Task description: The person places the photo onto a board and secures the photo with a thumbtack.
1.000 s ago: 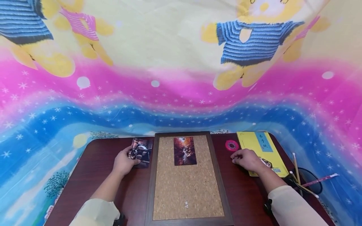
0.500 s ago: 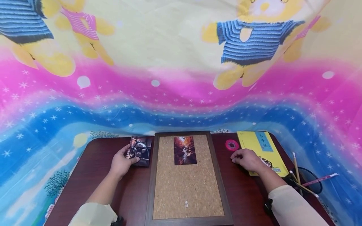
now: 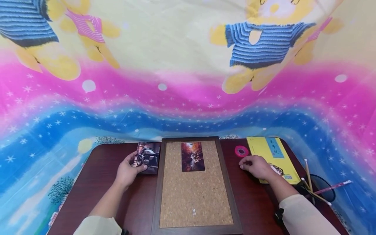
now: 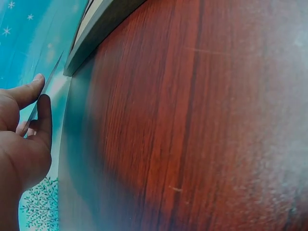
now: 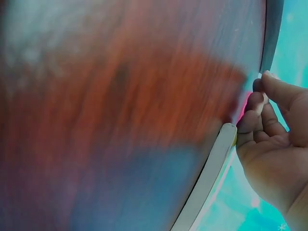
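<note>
The left hand (image 3: 128, 170) pinches a motorcycle photograph (image 3: 149, 156) between thumb and fingers; the photograph lies just beside the left edge of a framed cork board (image 3: 179, 195), and the left wrist view shows it edge-on. A second photograph, an autumn stream (image 3: 193, 158), lies on the upper part of the cork, and near the lower edge a small white mark (image 3: 194, 212) is too small to read. The right hand (image 3: 257, 167), its fingers loosely bent and relaxed, is near a pink tape roll (image 3: 241, 151) and partly over a yellow book (image 3: 257, 147). The blue label (image 3: 275, 147) on the cover bears three Chinese characters in a column, apparently 弟子规; the cover's finer print is illegible. Pencils (image 3: 307, 171) stand at the right edge of the dark red table (image 3: 102, 182).
</note>
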A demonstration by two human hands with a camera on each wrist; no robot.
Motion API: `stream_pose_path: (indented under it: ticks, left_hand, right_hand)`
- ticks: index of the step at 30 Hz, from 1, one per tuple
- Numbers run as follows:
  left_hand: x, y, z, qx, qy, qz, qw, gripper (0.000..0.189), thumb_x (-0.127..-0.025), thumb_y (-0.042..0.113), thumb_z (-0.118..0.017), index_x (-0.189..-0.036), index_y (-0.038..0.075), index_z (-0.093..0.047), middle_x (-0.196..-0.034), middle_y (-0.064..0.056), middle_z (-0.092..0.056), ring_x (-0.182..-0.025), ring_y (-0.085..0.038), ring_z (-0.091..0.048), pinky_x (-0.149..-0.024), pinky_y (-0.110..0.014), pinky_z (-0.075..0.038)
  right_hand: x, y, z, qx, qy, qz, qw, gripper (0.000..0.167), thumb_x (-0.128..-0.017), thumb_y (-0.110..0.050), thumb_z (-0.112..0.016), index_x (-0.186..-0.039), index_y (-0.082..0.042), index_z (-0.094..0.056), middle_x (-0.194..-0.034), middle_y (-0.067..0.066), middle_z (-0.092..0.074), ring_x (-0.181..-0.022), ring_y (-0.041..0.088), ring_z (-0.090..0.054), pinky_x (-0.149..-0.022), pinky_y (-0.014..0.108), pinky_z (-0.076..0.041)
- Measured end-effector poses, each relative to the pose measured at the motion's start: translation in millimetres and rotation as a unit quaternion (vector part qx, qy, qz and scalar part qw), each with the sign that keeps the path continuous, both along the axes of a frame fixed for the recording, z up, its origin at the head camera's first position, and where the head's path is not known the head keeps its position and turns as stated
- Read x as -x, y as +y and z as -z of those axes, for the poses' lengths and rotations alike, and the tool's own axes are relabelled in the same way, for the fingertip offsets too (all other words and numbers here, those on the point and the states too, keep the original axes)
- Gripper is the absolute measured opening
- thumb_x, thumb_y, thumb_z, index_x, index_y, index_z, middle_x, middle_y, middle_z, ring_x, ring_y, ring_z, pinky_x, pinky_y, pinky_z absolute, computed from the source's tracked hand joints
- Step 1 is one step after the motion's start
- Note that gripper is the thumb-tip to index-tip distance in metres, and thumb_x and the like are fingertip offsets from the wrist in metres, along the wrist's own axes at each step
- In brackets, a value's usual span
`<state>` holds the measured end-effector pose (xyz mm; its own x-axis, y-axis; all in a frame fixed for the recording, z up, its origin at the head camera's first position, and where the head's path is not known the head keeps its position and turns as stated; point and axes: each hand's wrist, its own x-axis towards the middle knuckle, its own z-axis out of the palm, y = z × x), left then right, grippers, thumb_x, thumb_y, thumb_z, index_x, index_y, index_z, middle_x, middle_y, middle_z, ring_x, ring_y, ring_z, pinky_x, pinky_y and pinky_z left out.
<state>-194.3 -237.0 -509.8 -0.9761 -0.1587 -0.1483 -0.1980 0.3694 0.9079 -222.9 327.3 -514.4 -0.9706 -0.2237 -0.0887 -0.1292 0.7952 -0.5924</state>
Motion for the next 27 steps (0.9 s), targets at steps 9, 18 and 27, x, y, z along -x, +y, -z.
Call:
stream_pose_path:
  ticks: [9,18,27]
  left_hand:
    - [-6.1,8.7,2.8,-0.033,0.01,-0.001,0.9994,0.091,-0.083,0.01,-0.088,-0.158,0.006,-0.037,-0.152,-0.023,-0.043,-0.126,-0.032,-0.05,-0.082,-0.016,-0.049]
    - [-13.9,22.6,1.8,-0.073,0.017,0.006,0.9971,0.088,-0.083,0.006,-0.087,-0.156,0.006,-0.039,-0.147,-0.023,-0.044,-0.109,-0.025,-0.059,-0.077,-0.021,-0.055]
    - [-20.2,34.5,0.0,-0.112,0.017,0.02,0.9934,0.087,-0.082,0.0,-0.085,-0.155,0.005,-0.038,-0.145,-0.022,-0.044,-0.099,-0.017,-0.064,-0.077,-0.024,-0.059]
  right_hand:
    - [-4.3,-5.2,0.5,0.02,0.004,0.004,0.9998,0.01,-0.098,-0.021,-0.074,-0.106,-0.018,-0.078,-0.099,-0.002,-0.072,-0.09,0.017,-0.063,-0.08,0.039,-0.053]
    - [-8.9,-12.5,-0.6,0.036,-0.001,0.008,0.9993,0.01,-0.098,-0.021,-0.073,-0.107,-0.018,-0.077,-0.1,-0.001,-0.072,-0.09,0.017,-0.063,-0.082,0.04,-0.053]
    - [-11.3,-21.1,-3.5,0.036,0.01,0.011,0.9992,0.009,-0.098,-0.021,-0.073,-0.105,-0.018,-0.078,-0.099,-0.002,-0.071,-0.089,0.017,-0.062,-0.081,0.038,-0.052]
